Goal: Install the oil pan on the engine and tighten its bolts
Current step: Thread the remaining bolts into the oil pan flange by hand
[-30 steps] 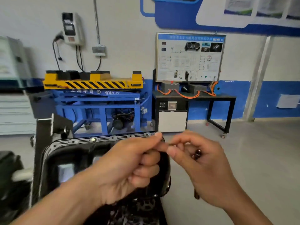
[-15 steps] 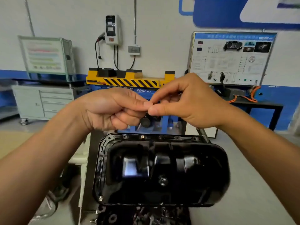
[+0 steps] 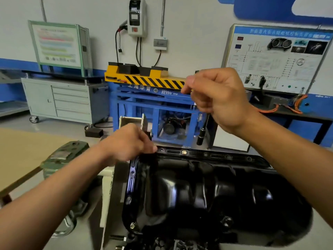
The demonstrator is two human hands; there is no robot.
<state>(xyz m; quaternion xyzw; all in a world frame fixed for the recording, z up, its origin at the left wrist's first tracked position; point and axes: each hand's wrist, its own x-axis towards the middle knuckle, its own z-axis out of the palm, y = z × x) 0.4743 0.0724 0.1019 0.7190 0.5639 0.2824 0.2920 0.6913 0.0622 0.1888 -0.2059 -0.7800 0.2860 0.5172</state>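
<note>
**A:** A workshop with a white-and-blue wall, and a yellow-and-black striped lift table point(image 3: 153, 82) at the far side. What are the fingers doing?

**B:** The left hand point(image 3: 129, 141) has its fingertips point(image 3: 152, 148) bunched narrow on the far-left corner of the black glossy pressed-metal oil pan point(image 3: 207, 195). I cannot tell whether they pinch a bolt. The right hand point(image 3: 219, 98), raised to the far right, is curled round a slim metal socket driver point(image 3: 201, 136). Its black socket hangs clear above the far flange.

**A:** And the pan?

**B:** It sits centre-near on the engine point(image 3: 158, 246). One brass-coloured flanged bolt point(image 3: 184, 152) sits in the far flange and another at the near-left corner. Several holes show bare.

**A:** What could go wrong?

**B:** With so few fasteners in, the pan could probably shift and misalign the holes. A bolt started blind under those fingers may cross-thread or drop. The dangling socket could knock the flange. Tightening one corner first might seat the pan unevenly.
</note>
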